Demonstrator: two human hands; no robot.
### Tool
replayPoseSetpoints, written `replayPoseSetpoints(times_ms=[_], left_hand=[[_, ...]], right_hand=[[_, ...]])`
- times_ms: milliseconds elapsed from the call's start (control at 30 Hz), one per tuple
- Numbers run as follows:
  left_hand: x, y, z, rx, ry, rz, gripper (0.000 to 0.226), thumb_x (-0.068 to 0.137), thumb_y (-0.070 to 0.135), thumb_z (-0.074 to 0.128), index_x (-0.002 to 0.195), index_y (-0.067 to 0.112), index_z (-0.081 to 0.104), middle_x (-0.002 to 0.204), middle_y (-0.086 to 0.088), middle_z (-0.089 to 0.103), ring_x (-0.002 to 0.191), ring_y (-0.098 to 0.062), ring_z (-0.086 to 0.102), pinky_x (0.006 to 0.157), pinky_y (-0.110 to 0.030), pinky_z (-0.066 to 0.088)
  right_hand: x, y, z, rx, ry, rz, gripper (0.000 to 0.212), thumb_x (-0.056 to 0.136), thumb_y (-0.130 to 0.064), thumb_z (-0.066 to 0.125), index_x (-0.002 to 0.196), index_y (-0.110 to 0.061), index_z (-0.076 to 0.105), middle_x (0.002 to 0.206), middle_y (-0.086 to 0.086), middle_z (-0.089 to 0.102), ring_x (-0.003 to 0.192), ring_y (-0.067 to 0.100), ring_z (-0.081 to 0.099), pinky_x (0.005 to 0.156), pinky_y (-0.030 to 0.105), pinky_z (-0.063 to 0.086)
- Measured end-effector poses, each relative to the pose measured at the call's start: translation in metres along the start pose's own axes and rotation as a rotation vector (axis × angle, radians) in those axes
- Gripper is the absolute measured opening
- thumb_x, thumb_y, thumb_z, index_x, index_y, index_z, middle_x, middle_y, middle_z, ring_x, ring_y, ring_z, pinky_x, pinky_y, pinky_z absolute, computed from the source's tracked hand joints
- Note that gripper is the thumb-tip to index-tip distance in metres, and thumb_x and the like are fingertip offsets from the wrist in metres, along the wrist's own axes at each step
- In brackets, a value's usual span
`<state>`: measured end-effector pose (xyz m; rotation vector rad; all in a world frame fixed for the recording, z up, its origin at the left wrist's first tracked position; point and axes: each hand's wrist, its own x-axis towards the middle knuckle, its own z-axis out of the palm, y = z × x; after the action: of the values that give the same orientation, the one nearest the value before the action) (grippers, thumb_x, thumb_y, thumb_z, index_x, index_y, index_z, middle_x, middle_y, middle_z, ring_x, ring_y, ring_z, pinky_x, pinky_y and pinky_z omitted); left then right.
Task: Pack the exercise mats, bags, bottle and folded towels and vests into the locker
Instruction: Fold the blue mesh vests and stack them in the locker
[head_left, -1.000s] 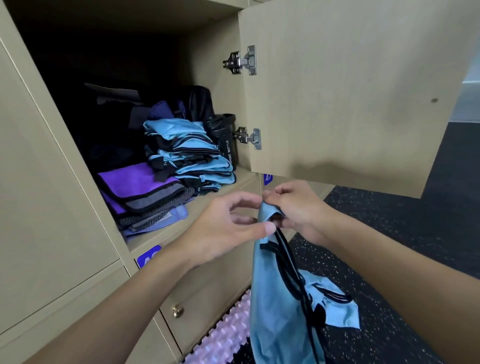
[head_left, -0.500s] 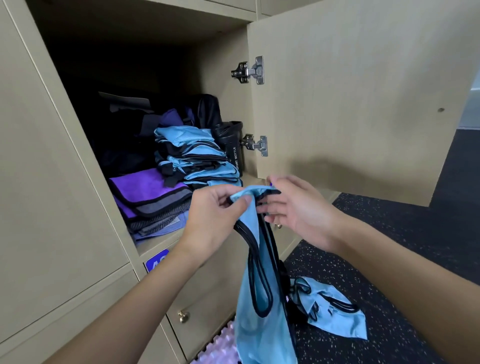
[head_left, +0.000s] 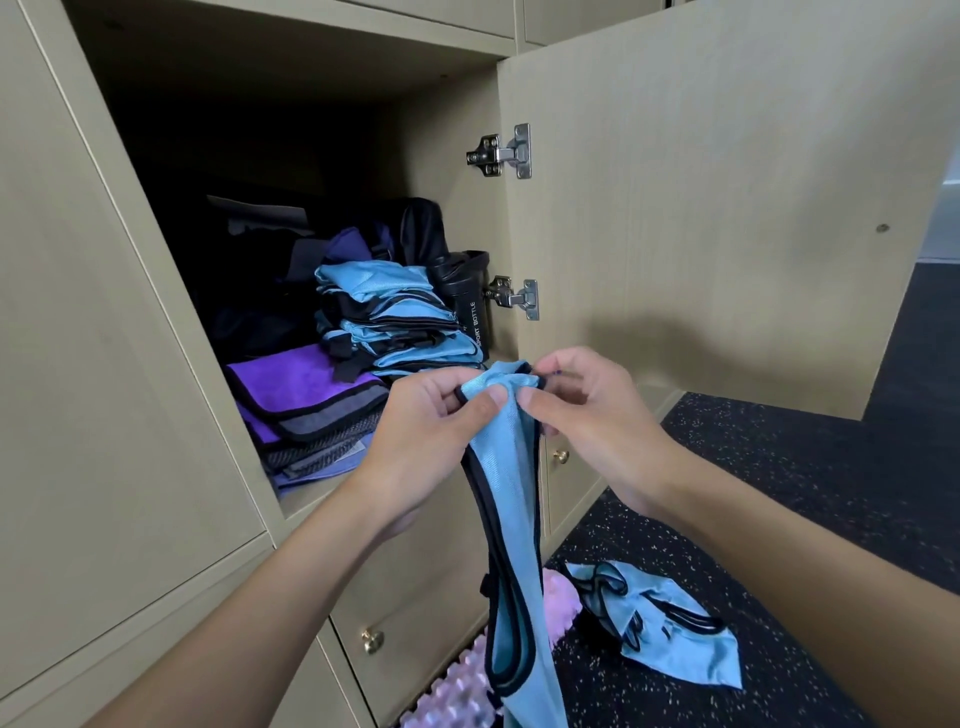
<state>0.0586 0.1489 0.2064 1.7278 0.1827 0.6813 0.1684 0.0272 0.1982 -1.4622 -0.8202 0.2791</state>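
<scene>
Open room above vest stack (head_left: 387, 312)

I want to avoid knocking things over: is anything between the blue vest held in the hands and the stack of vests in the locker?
Nothing visible blocks the way. The light blue vest with black trim hangs from the left hand and right hand in front of the open locker, and the stack of folded blue vests has free space above.
</scene>
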Motion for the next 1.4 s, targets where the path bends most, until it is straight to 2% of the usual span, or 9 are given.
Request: replayPoseSetpoints(times_ms=[100,267,333,433,633,800,1067,1200,1400], left_hand=[[-0.001,0.002,-0.002,0.010,-0.021,-0.020,0.018,0.098,0.013,0.058,0.103,0.005,0.074,0.104,-0.023,0.072,0.097,-0.035,0.067,0.100,-0.055,0.047],[0.000,0.005,-0.003,0.071,-0.038,-0.036,0.027,0.102,0.019,0.052,0.090,0.009,0.073,0.084,-0.006,0.072,0.075,-0.013,0.059,0.076,-0.032,0.046],[-0.002,0.007,-0.002,0.085,-0.057,-0.034,0.031,0.103,0.016,0.050,0.080,0.013,0.070,0.072,0.004,0.065,0.065,-0.006,0.054,0.066,-0.023,0.043],[-0.004,0.008,0.000,0.074,-0.083,-0.047,0.033,0.103,0.013,0.048,0.075,0.015,0.067,0.066,0.010,0.064,0.058,-0.001,0.054,0.059,-0.015,0.043],[-0.004,0.005,-0.001,0.129,-0.084,-0.026,0.024,0.080,0.033,0.074,0.094,0.015,0.067,0.088,-0.016,0.069,0.077,-0.020,0.058,0.077,-0.038,0.049],[-0.005,0.003,0.001,0.233,-0.009,0.065,0.024,0.084,-0.002,0.072,0.102,0.012,0.065,0.095,-0.005,0.075,0.085,-0.017,0.070,0.086,-0.036,0.057],[0.001,0.013,0.001,0.105,0.086,0.070,0.021,0.094,-0.004,0.059,0.097,0.014,0.070,0.092,-0.007,0.077,0.083,-0.016,0.072,0.084,-0.032,0.058],[0.004,0.012,-0.003,0.063,0.122,0.070,0.019,0.093,-0.002,0.062,0.101,0.014,0.068,0.098,-0.006,0.077,0.086,-0.015,0.072,0.082,-0.027,0.056],[-0.002,0.011,-0.003,0.166,-0.043,-0.022,0.038,0.084,-0.004,0.072,0.112,0.020,0.062,0.097,-0.003,0.077,0.088,-0.017,0.074,0.081,-0.025,0.058]], right_hand=[[0.001,-0.001,-0.002,-0.090,-0.025,-0.053,0.009,0.092,-0.015,0.065,0.091,-0.022,0.070,0.085,0.015,0.069,0.075,0.012,0.058,0.077,0.034,0.051],[0.000,-0.006,-0.003,-0.024,-0.016,-0.059,0.013,0.095,-0.014,0.060,0.087,-0.016,0.071,0.083,-0.008,0.065,0.074,-0.004,0.055,0.075,0.010,0.044],[0.002,-0.005,-0.005,0.058,-0.051,-0.005,0.014,0.095,-0.014,0.060,0.089,-0.014,0.072,0.093,0.002,0.070,0.086,0.004,0.059,0.088,0.019,0.047],[0.002,-0.005,-0.006,0.136,-0.071,0.035,0.017,0.094,-0.011,0.061,0.081,-0.016,0.070,0.086,0.006,0.069,0.082,0.014,0.060,0.084,0.031,0.047],[0.003,-0.005,-0.005,0.102,0.064,-0.033,0.018,0.087,-0.010,0.070,0.072,-0.013,0.061,0.063,-0.003,0.054,0.064,0.011,0.046,0.065,0.026,0.040],[0.005,-0.006,-0.008,0.069,0.111,-0.068,0.020,0.086,-0.012,0.072,0.070,-0.017,0.060,0.065,-0.004,0.053,0.066,0.013,0.046,0.066,0.027,0.039],[0.011,-0.005,-0.020,0.037,0.037,-0.016,0.019,0.091,-0.007,0.065,0.109,-0.014,0.067,0.100,0.006,0.068,0.090,0.021,0.062,0.090,0.036,0.049],[0.009,-0.009,-0.022,-0.045,-0.031,0.005,0.041,0.084,-0.032,0.062,0.094,0.008,0.058,0.083,0.007,0.052,0.078,0.021,0.045,0.076,0.040,0.037],[0.007,-0.012,-0.021,-0.056,0.016,-0.059,0.015,0.088,-0.027,0.061,0.086,-0.014,0.067,0.081,0.008,0.057,0.076,0.019,0.050,0.075,0.039,0.044]])
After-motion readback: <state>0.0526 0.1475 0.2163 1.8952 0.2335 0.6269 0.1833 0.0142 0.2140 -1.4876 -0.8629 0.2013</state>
